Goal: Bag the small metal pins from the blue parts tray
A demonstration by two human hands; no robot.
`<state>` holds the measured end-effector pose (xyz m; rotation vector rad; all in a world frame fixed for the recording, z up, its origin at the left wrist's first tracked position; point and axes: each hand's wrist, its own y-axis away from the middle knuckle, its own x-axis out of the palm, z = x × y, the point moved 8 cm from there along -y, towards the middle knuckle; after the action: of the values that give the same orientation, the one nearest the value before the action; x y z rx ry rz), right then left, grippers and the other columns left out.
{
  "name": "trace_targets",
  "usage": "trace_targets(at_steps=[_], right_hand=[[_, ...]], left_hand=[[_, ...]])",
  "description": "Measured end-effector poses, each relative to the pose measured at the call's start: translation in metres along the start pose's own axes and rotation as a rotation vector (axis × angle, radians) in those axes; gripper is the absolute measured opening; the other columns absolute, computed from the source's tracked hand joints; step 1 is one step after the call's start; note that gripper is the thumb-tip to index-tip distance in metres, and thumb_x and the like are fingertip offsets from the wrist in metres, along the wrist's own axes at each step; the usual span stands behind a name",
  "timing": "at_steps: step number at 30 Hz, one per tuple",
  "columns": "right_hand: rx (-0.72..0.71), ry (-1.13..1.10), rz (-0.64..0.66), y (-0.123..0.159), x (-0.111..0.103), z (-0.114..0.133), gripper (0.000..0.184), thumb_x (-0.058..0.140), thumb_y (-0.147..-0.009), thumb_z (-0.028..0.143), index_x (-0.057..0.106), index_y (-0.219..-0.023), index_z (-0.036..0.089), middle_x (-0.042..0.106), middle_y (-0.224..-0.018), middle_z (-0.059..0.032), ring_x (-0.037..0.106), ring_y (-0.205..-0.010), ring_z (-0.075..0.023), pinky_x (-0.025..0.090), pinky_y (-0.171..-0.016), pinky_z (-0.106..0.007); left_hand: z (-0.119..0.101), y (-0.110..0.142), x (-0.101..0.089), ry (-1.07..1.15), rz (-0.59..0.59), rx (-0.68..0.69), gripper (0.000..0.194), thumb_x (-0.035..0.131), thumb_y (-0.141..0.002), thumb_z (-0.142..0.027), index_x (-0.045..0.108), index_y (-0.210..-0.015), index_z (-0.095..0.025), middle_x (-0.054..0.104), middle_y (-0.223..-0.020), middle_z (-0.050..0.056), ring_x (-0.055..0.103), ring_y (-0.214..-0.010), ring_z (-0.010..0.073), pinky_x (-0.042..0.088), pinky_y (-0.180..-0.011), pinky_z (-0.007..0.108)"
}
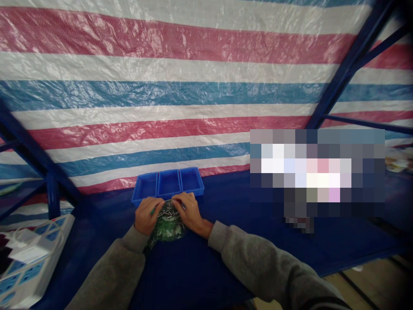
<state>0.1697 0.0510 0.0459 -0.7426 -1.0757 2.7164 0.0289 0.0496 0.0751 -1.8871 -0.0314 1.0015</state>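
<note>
Both hands are at a crumpled clear green plastic bag (167, 230) on the blue table. Small silvery metal pieces, like screws or rivets (167, 212), lie at the bag's mouth between the hands. My left hand (147, 215) is closed, thumb and fingers pinching the left side of the bag's edge. On the opposite side, my right hand (189, 212) is closed too, its thumb and fingers pinching the edge. Just beyond the fingers stands a blue plastic tray (158, 184) with three compartments.
A white power strip (53, 254) with plugs and a cable lies at the left. Dark blue metal posts (335, 82) frame a striped plastic sheet (167, 94) behind the table (193, 275). A pixelated patch hides the area at the right.
</note>
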Motion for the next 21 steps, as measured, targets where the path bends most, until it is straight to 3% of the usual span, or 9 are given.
trace_targets(at_steps=[21], right_hand=[[-0.042, 0.039, 0.051, 0.002, 0.003, 0.005, 0.018, 0.042, -0.093, 0.022, 0.06, -0.092, 0.019, 0.064, -0.09, -0.0028, 0.054, -0.085, -0.0152, 0.032, -0.079, -0.031]], left_hand=[[-0.002, 0.004, -0.011, 0.142, -0.101, -0.157, 0.011, 0.05, -0.083, -0.019, 0.06, -0.085, -0.015, 0.068, -0.092, 0.006, 0.063, -0.087, 0.0162, 0.049, -0.082, 0.029]])
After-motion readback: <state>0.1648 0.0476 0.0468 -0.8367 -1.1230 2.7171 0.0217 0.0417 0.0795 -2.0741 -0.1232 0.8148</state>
